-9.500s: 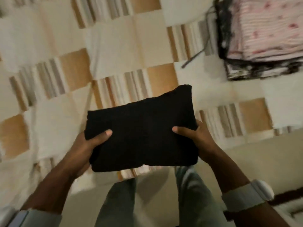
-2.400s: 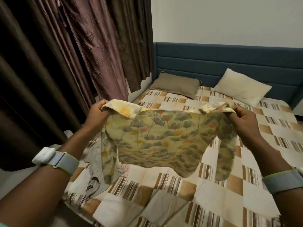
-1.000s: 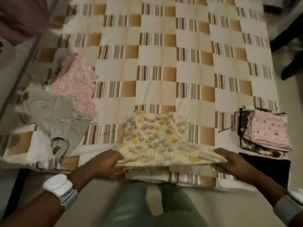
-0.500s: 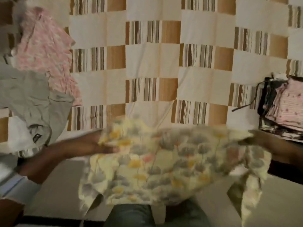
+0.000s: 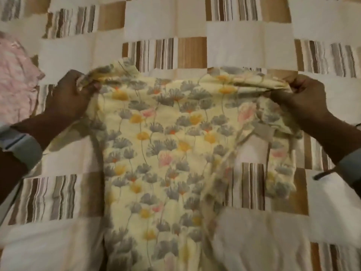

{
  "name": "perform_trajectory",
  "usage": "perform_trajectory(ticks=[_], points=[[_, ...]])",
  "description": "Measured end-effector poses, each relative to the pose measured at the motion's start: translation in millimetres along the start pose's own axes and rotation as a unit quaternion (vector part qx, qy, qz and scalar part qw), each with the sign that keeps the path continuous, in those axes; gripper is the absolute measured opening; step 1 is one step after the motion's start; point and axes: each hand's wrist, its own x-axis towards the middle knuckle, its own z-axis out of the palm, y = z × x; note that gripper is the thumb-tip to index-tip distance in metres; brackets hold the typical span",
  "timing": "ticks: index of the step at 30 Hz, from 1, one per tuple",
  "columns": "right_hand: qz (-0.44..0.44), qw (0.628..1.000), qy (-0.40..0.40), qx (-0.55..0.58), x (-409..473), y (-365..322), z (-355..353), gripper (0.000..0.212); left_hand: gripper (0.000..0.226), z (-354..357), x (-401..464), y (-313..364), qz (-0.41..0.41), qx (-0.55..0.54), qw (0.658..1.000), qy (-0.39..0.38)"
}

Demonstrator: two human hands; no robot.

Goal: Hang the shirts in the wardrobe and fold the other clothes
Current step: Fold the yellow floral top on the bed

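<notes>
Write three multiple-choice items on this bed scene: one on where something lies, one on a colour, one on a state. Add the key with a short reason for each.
1. Where is the pink garment?
A. at the left edge of the bedspread
B. under the floral garment
C. in the right hand

2. What is the ground colour of the floral garment?
A. navy
B. pale yellow
C. black

3. How is the floral garment held?
A. the left hand alone lifts it
B. it lies untouched
C. both hands grip its far corners

Key:
1 A: it lies on the checked bedspread at the left edge, apart from the floral garment.
2 B: pale yellow cloth with grey, orange and pink flowers.
3 C: the left hand and the right hand each pinch bunched cloth at the far corners, with the garment spread between them.
</notes>
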Motion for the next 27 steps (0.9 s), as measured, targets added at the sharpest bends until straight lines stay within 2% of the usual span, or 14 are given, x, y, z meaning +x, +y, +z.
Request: perform_trajectory(ticks=[2, 4, 7, 10, 11, 12, 14, 15, 16, 18, 19, 21, 23, 27], points=[[-0.042, 0.997, 0.040, -0.044, 10.7, -0.6, 12.0, 0.044, 0.024, 9.3, 11.1, -4.4, -0.005, 0.030, 0.999, 0.033], [-0.076, 0.983, 0.100, -0.133, 17.5, -2.2, 20.9, 0.036, 0.029, 13.0, 21.5, -8.8, -0.010, 0.076, 0.996, 0.052], [-0.107, 0.960, 0.162, -0.203, 30.3, -2.9, 32.4, 0.046, 0.037, 26.9, 38.1, -4.7, -0.027, 0.084, 0.993, 0.084], [-0.104, 0.945, 0.114, -0.288, 45.5, 9.3, 48.5, 0.059, 0.042, 57.3, 41.9, 17.1, -0.091, 0.189, 0.955, 0.208], [-0.090, 0.936, 0.084, -0.329, 44.6, 15.2, 55.1, 0.066, 0.045, 65.1, 35.8, 24.5, -0.102, 0.209, 0.944, 0.233], [-0.087, 0.929, 0.069, -0.354, 37.4, 20.4, 63.1, 0.072, 0.052, 73.7, 24.5, 27.1, -0.093, 0.205, 0.948, 0.226], [-0.136, 0.916, 0.079, -0.368, 7.9, 25.4, 81.4, 0.067, 0.070, 91.7, -12.2, 27.9, -0.017, 0.161, 0.977, 0.141], [-0.171, 0.915, 0.078, -0.358, -14.6, 24.9, 92.7, 0.060, 0.074, 101.3, -39.9, 30.7, 0.023, 0.146, 0.984, 0.096], [-0.200, 0.917, 0.043, -0.342, -40.5, 22.2, 105.7, 0.053, 0.071, 113.5, -70.8, 32.9, 0.063, 0.137, 0.987, 0.052], [-0.245, 0.923, -0.115, -0.274, -100.8, 16.3, 130.2, 0.043, 0.059, 137.2, -142.4, 36.4, 0.128, 0.127, 0.983, -0.039], [-0.267, 0.910, -0.205, -0.241, -125.6, 12.5, 141.9, 0.040, 0.053, 142.1, -174.7, 38.8, 0.155, 0.118, 0.979, -0.066], [-0.302, 0.869, -0.327, -0.215, -176.7, 19.4, 159.0, 0.042, 0.043, 148.1, -237.2, 32.3, 0.166, 0.096, 0.976, -0.104], [-0.317, 0.830, -0.387, -0.248, -219.3, 31.2, 165.6, 0.046, 0.037, 146.5, -292.0, 23.4, 0.142, 0.085, 0.975, -0.145], [-0.289, 0.785, -0.453, -0.308, -259.4, 48.6, 137.9, 0.063, 0.038, 134.8, -356.3, 11.2, 0.100, 0.088, 0.968, -0.211]])
